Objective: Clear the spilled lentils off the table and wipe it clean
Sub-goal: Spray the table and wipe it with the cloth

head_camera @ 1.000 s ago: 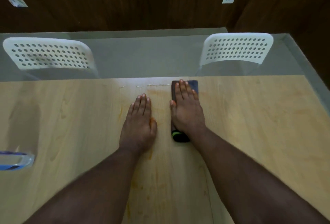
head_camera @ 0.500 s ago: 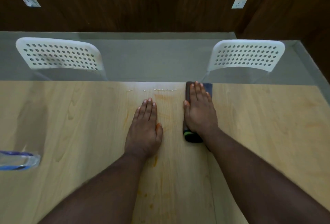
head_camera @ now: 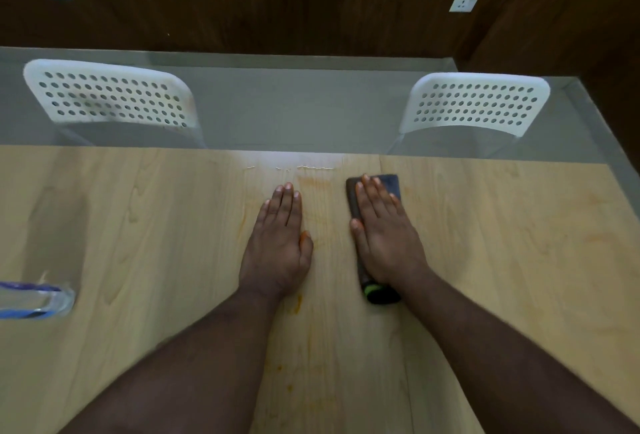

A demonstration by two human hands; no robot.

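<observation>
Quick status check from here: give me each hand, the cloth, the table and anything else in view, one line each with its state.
left hand: flat, fingers straight, palm down on the table.
right hand: flat, pressing on the cloth.
cloth: dark, folded, lying under the right hand.
table: orange smears between and below the hands; thin pale line of residue near the far edge.
clear container: at the left edge, cut off by the frame.
two white chairs: empty, beyond the table.

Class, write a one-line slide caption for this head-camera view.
Right hand presses a dark cloth flat on the stained wooden table; left hand rests flat beside it.
</observation>
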